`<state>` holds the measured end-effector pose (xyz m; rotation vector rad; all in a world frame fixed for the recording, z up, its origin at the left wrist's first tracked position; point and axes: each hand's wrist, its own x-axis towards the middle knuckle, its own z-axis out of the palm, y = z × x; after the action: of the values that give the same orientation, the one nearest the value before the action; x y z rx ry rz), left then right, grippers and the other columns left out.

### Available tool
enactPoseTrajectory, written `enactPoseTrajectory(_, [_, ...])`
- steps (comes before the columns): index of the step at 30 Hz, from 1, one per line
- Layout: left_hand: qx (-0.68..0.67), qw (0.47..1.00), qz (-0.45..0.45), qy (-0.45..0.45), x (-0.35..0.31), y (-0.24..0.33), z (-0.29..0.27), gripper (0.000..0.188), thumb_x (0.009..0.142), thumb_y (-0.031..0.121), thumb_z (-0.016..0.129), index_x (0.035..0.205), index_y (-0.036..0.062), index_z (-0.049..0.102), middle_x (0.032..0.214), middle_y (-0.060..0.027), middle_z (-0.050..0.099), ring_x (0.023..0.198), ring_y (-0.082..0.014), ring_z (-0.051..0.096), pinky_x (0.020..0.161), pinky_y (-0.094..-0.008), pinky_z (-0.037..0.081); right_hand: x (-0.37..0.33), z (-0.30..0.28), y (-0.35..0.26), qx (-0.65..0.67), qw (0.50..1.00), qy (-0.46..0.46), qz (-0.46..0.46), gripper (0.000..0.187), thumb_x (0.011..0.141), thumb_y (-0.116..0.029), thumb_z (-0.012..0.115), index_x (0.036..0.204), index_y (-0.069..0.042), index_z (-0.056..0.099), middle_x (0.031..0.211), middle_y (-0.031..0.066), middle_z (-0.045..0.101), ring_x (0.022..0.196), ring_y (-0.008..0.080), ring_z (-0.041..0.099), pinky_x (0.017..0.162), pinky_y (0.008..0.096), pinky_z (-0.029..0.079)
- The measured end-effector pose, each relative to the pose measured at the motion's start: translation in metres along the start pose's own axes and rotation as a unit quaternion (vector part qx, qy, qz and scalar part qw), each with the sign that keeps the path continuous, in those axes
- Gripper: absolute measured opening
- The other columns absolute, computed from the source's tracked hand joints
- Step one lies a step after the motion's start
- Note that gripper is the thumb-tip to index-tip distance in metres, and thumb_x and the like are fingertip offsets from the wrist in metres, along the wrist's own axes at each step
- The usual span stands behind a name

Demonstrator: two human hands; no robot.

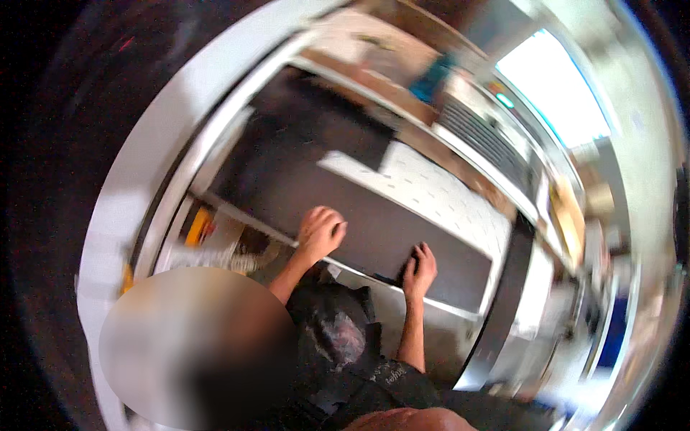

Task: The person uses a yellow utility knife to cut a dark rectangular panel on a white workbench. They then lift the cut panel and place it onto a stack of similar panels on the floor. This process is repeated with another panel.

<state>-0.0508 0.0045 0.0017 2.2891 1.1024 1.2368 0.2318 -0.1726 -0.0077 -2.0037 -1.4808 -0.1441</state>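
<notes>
A wide, flat dark brown sheet [374, 233] lies across the work table in front of me. My left hand [321, 233] rests over its near part with the fingers bent inward; whatever they hold, if anything, is hidden. Further right, my right hand [420, 273] is closed near the sheet's front edge. A small black shape shows between its thumb and fingers, too blurred to name. Behind the dark sheet runs a white surface [438, 188] with rows of short dark marks. Darker, fluffy-looking black material [323, 118] covers the far left of the table.
A white-edged shelf [381, 86] spans the back, holding a grey ribbed object [481, 133] and a teal item [433, 77]. A bright window or screen [553, 86] stands at upper right. Yellow items [199, 226] sit below the table's left end. A dark upright strip [503, 287] borders its right end.
</notes>
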Motion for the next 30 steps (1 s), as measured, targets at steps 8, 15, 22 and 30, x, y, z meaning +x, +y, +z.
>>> enactPoseTrajectory(8, [0.064, 0.998, -0.007, -0.003, -0.016, -0.005, -0.005, 0.011, 0.095, 0.019, 0.073, 0.093, 0.0087, 0.07, 0.104, -0.0076, 0.073, 0.105, -0.0326, 0.065, 0.092, -0.0471, 0.05, -0.075, -0.06, -0.03, -0.092, 0.989, -0.047, 0.104, 0.059, 0.094, -0.013, 0.071, 0.15, -0.006, 0.054, 0.157, 0.0214, 0.051, 0.147, 0.0414, 0.045, 0.123, 0.0536, 0.035])
enactPoseTrajectory(15, [0.074, 0.996, 0.036, -0.027, -0.02, -0.002, -0.005, 0.013, 0.096, 0.018, 0.072, 0.092, 0.0071, 0.068, 0.103, -0.0079, 0.071, 0.105, -0.032, 0.064, 0.093, -0.0481, 0.049, -0.212, -0.152, 0.1, -0.328, 0.748, 0.321, 0.479, 0.069, 0.101, -0.028, 0.067, 0.156, 0.007, 0.042, 0.162, 0.0318, 0.041, 0.151, 0.0471, 0.038, 0.125, 0.056, 0.031])
enactPoseTrajectory(22, [0.108, 0.992, 0.053, -0.04, -0.018, -0.006, 0.0, 0.016, 0.098, 0.022, 0.071, 0.094, 0.0064, 0.069, 0.102, -0.01, 0.071, 0.1, -0.0341, 0.064, 0.088, -0.0491, 0.05, -0.264, -0.243, 0.17, -0.166, 0.636, 0.274, 0.702, 0.121, 0.076, -0.046, 0.089, 0.16, 0.014, 0.025, 0.158, 0.0311, 0.047, 0.147, 0.0436, 0.046, 0.119, 0.0488, 0.042])
enactPoseTrajectory(30, [0.122, 0.992, -0.021, -0.013, -0.067, 0.053, 0.028, 0.019, 0.1, 0.023, 0.07, 0.098, 0.0036, 0.074, 0.102, -0.0123, 0.074, 0.104, -0.0364, 0.065, 0.091, -0.0507, 0.05, -0.328, -0.241, 0.242, 0.029, 0.666, 0.278, 0.692, 0.08, 0.075, -0.025, 0.091, 0.132, 0.014, 0.05, 0.129, 0.0293, 0.066, 0.121, 0.0419, 0.067, 0.103, 0.0439, 0.052])
